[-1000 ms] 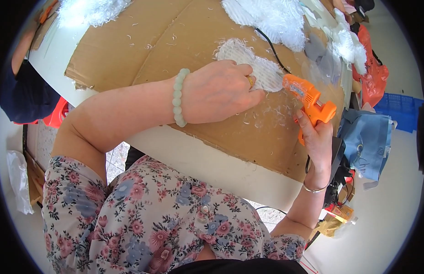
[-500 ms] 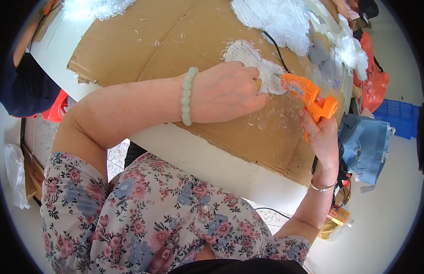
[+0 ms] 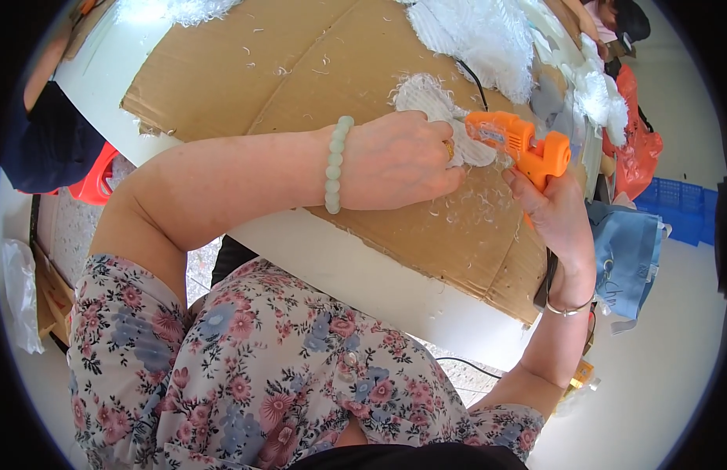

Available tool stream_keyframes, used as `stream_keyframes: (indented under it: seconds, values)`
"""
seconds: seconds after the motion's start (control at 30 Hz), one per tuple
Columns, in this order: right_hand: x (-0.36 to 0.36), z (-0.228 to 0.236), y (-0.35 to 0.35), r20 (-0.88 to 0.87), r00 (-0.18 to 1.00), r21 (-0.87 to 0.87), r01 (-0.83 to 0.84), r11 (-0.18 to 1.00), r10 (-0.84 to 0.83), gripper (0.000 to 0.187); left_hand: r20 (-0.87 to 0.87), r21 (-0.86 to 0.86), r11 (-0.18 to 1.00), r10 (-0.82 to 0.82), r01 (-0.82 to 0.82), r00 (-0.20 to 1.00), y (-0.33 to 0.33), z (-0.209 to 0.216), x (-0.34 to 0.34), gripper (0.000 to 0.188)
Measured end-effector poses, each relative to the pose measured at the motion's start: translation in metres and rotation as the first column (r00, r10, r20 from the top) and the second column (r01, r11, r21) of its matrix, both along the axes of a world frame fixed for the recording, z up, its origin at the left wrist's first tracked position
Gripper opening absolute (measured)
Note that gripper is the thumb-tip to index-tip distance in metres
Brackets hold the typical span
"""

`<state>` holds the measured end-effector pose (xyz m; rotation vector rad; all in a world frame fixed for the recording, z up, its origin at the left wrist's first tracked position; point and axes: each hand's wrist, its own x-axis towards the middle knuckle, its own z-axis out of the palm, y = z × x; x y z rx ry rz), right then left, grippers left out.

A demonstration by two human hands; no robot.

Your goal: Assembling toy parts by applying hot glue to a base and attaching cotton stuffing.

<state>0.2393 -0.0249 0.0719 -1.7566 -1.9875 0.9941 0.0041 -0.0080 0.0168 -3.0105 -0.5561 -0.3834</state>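
Observation:
An orange glue gun point(image 3: 524, 141) is gripped by its handle in my right hand point(image 3: 558, 210). Its nozzle end points left, over the edge of a small white fluffy fabric piece point(image 3: 428, 95) lying on brown cardboard point(image 3: 293, 90). My left hand point(image 3: 399, 163) is closed against that piece from the near side, its fingers curled under and mostly hidden by the back of the hand. Short white fibres are scattered on the cardboard around both hands. The black cord point(image 3: 475, 82) runs away behind the gun.
Larger white fluffy fabric pieces point(image 3: 481, 39) pile up at the far right of the white table point(image 3: 363, 266). Beyond the right edge are a red plastic bag point(image 3: 639, 149), a blue cloth bag point(image 3: 626, 243) and a blue crate point(image 3: 681, 207). Other people sit at the far left and far right.
My right hand has shifted the glue gun slightly left and up, so its nozzle end is closer to my left fingers. My left hand has barely moved.

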Motion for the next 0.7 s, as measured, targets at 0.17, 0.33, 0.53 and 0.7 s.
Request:
stream_keyframes:
  seconds: [0.17, 0.33, 0.53, 0.7]
  values:
    - [0.011, 0.004, -0.004, -0.101, 0.994, 0.073, -0.028, 0.997, 0.035, 0.019, -0.005, -0.011, 1.000, -0.008, 0.008, 1.000, 0.001, 0.000, -0.003, 0.021]
    - [0.021, 0.004, -0.014, -0.066, 0.997, -0.013, 0.044, 0.999, -0.045, 0.019, 0.018, -0.006, 1.000, -0.013, 0.013, 1.000, 0.001, -0.003, -0.003, 0.020]
    - [0.025, -0.003, -0.012, -0.085, 0.994, 0.006, 0.071, 0.997, -0.071, 0.023, 0.003, -0.003, 1.000, -0.016, 0.016, 1.000, 0.001, -0.001, -0.003, 0.020]
    - [0.020, -0.004, -0.011, -0.106, 0.987, -0.048, 0.112, 0.993, -0.117, 0.023, -0.001, 0.001, 1.000, -0.010, 0.010, 1.000, 0.001, -0.001, -0.003, 0.020]
